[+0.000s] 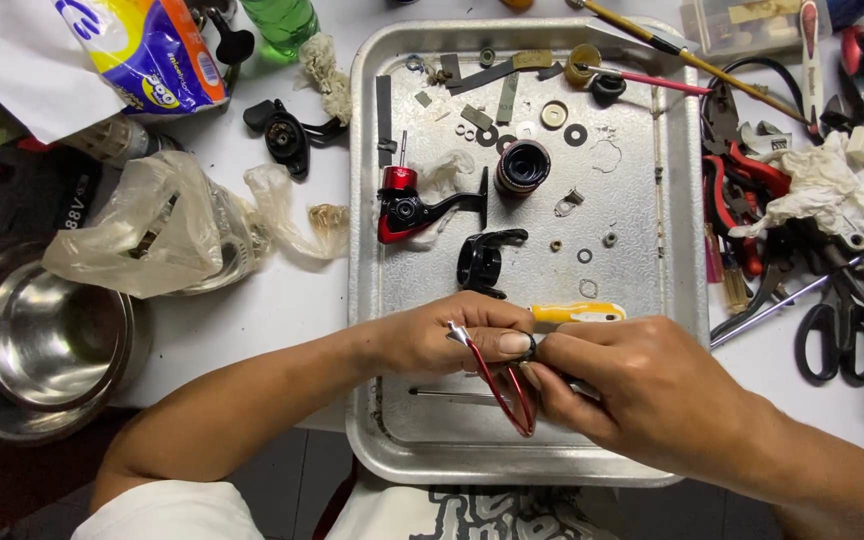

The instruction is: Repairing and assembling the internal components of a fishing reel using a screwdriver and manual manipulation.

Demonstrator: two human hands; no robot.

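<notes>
Above the dented aluminium tray (687, 250), a thin, stiff-looking red wire bail (497, 385) is pinched at its top end by left hand (452, 335) and right hand (612, 375).

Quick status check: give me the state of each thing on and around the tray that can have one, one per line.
Left hand: pinching the red wire bail arm.
Right hand: gripping the same bail arm at its top.
Red and black fishing reel body: stripped, lying on its side in the metal tray.
Dark round spool: detached, standing apart.
Yellow-handled tool: lying flat, unheld.
Steel bowl: upright; contents unclear.
Black-handled scissors: lying flat on the table.
</notes>
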